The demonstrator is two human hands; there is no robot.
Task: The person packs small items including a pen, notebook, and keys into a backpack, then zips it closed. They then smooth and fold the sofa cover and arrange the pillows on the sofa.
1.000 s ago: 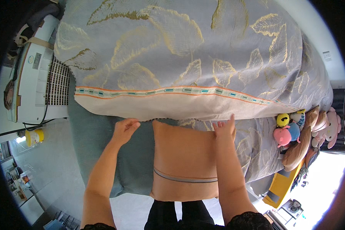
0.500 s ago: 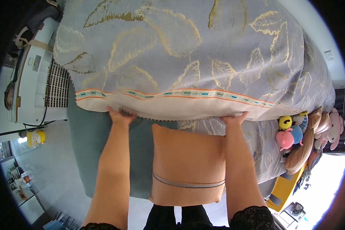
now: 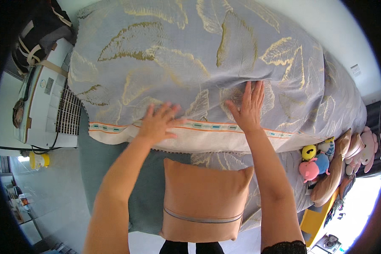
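Observation:
A grey bedspread (image 3: 190,76) with gold leaf patterns covers the far part of the bed. Its near edge carries a cream border (image 3: 186,143) with an orange and teal stripe. My right hand (image 3: 249,108) lies on the leaf fabric, fingers stretched out, and the cloth wrinkles at its fingertips. Over the striped border is my left hand (image 3: 158,125), fingers spread and slightly blurred; whether it touches the cloth I cannot tell. Neither hand holds anything. Between my forearms lies a tan cushion (image 3: 205,197) with a grey band, at the bed's near edge.
Plush toys, one of them pink (image 3: 309,170), and brown pillows (image 3: 329,182) lie at the right end. A white appliance with a grille (image 3: 48,103) stands left of the bed. A yellow bucket (image 3: 39,160) is on the floor. The mattress (image 3: 106,178) shows green on the near left.
Both hands have let go of the bedspread's near edge and moved farther onto it, the right one farthest. The view has shifted, so the bed sits lower in it.

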